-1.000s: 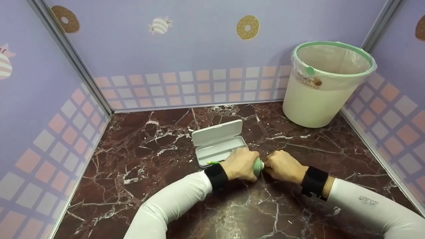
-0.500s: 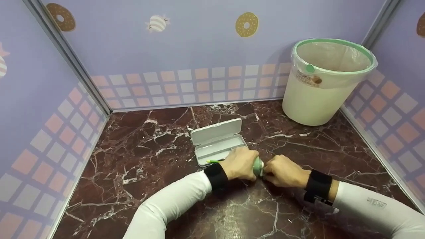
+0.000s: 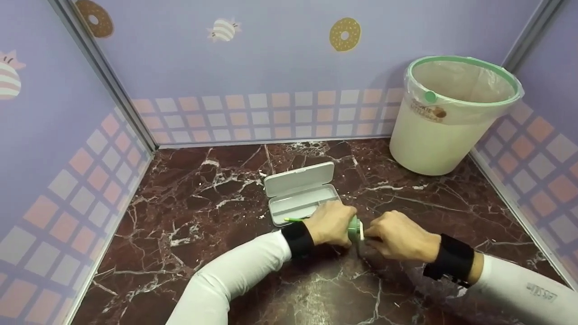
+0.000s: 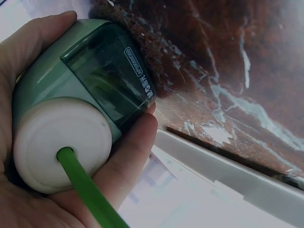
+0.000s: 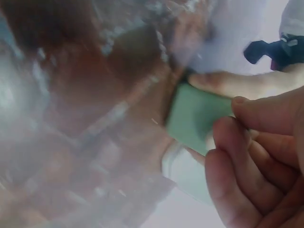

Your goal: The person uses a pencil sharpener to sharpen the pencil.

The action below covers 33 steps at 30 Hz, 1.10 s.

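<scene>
The left hand (image 3: 332, 223) wraps its grip firmly round a green pencil sharpener (image 4: 102, 76), whether on or just above the counter (image 3: 216, 225) I cannot tell. The right hand (image 3: 399, 234) has its fingertips pinched close at the crank (image 3: 361, 232), the handle mostly hidden. A green pencil (image 4: 90, 192) sits in the sharpener's hole. Just beyond, a pencil case (image 3: 300, 179) lies open; farther right stands a lined bin (image 3: 438, 140), near the patterned wall (image 3: 280, 54).

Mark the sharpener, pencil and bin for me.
Sharpener (image 4: 76, 88), left wrist view: green body beside the dark window.
Pencil (image 4: 90, 190), left wrist view: middle of the green shaft.
Bin (image 3: 438, 140), head view: front wall.
</scene>
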Motion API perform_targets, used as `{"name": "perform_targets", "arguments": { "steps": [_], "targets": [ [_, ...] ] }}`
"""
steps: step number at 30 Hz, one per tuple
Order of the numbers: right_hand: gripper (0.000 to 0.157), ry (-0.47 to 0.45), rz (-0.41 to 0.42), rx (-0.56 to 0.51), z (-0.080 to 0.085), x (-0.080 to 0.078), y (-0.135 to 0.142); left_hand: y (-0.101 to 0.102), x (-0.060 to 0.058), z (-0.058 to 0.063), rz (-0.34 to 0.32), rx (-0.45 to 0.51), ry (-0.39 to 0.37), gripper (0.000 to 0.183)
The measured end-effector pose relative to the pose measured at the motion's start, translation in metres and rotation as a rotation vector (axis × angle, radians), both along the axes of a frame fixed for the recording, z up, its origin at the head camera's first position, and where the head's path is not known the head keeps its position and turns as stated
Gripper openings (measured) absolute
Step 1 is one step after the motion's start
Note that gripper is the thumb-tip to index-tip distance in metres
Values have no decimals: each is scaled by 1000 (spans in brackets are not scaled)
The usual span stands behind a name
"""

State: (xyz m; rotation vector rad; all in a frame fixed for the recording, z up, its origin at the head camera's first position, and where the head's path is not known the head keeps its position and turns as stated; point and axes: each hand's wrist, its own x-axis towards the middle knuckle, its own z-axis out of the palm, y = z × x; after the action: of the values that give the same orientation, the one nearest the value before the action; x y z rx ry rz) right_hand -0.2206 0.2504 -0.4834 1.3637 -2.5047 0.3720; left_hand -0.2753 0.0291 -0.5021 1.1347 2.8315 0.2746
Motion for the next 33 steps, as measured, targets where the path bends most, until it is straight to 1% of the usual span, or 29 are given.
{"name": "perform_targets", "arguments": {
  "steps": [3, 5, 9, 11, 14, 17, 19, 21, 22, 26, 31, 33],
  "targets": [
    [29, 46, -3, 14, 8, -1, 0, 0, 0, -1, -8, 2, 9, 47],
    [26, 60, -16, 18, 12, -4, 2, 1, -1, -2, -16, 3, 6, 48],
    [19, 61, -66, 1, 19, -16, 5, 2, -1, -4, -37, 3, -10, 52],
    [19, 65, -90, -15, 18, -23, 7, 2, -2, -4, -48, 0, -12, 52],
    [20, 83, -118, -23, 8, -34, 7, 1, -3, -5, -62, -15, 12, 52],
    [23, 36, -139, -9, -12, -41, 6, 1, -4, -6, -71, -26, 34, 51],
    [24, -2, -147, 7, -25, -42, 5, 1, -3, -6, -78, -23, 32, 50],
    [27, -33, -144, 8, -35, -41, 4, 0, -3, -6, -82, -15, 28, 49],
    [28, -31, -141, 6, -38, -40, 4, 1, -3, -6, -83, -12, 27, 49],
    [30, -5, -150, -10, -44, -36, 3, 1, -2, -4, -68, -11, 31, 49],
    [25, 7, -162, 43, -49, -27, 2, 1, -2, -4, -33, -30, 17, 50],
    [24, 13, -166, 47, -53, -23, 1, 1, -1, -5, -25, -34, 17, 51]
  ]
}}
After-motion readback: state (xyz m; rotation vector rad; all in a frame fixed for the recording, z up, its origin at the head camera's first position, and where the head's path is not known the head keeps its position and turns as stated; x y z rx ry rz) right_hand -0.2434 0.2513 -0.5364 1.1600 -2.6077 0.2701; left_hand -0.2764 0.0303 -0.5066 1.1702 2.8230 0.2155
